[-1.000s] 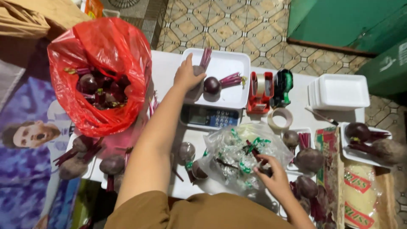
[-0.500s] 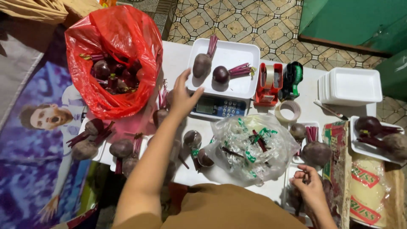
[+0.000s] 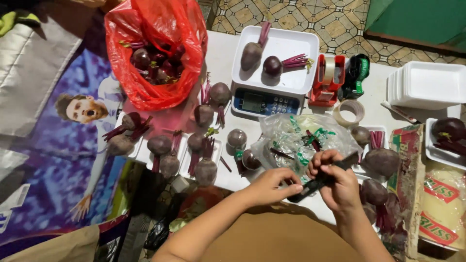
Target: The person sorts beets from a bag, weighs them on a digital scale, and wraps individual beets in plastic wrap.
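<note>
My right hand (image 3: 340,187) grips a long black tool (image 3: 318,183), like a cutter or knife, near the table's front edge. My left hand (image 3: 272,184) pinches the tool's lower end. Both hands are just in front of a crumpled clear plastic bag (image 3: 296,138) with green and purple scraps in it. Two beetroots (image 3: 251,56) with purple stems lie on the white tray (image 3: 291,80) of a digital scale (image 3: 259,103) beyond the bag.
A red plastic bag (image 3: 145,94) full of beetroots stands at the back left. Several loose beetroots (image 3: 206,171) lie on small white trays left of my hands, and more beetroots (image 3: 381,161) lie at the right. Tape dispensers (image 3: 330,73), a tape roll (image 3: 349,112), stacked foam trays (image 3: 427,85) and a film box (image 3: 405,160) are at the right.
My left hand has drawn back from the scale tray to the near edge. My right hand has come up with the black tool, and both hands now meet on it.
</note>
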